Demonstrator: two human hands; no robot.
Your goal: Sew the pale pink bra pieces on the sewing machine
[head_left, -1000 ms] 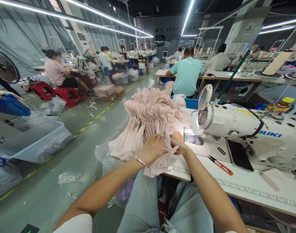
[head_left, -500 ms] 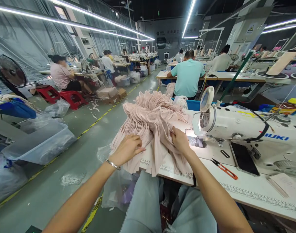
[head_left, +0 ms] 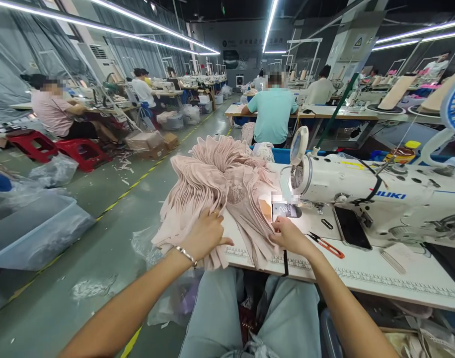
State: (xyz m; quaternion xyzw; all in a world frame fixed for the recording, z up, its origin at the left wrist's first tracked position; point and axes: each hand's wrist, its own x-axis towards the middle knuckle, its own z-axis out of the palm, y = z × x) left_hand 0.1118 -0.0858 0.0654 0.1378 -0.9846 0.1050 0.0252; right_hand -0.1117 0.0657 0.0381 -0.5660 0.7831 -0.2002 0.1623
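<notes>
A thick heap of pale pink fabric pieces, layered in many folds, lies at the left end of the white sewing table. My left hand, with a silver bracelet at the wrist, rests on the heap's near side, its thumb held out apart from the bent fingers. Closed at the right edge of the heap, my right hand pinches a pink fabric piece that hangs toward the front edge. Just right of the cloth stands a white sewing machine, its needle area lit.
Orange-handled thread snips, a black phone and a small stack of cards lie on the table. A blue fan stands at the right. A person in a turquoise shirt sits ahead. Plastic bins stand on the left floor.
The view has turned to the right, bringing the blue fan in. My right hand has come nearer the table's front with the fabric edge. My left hand stays on the heap.
</notes>
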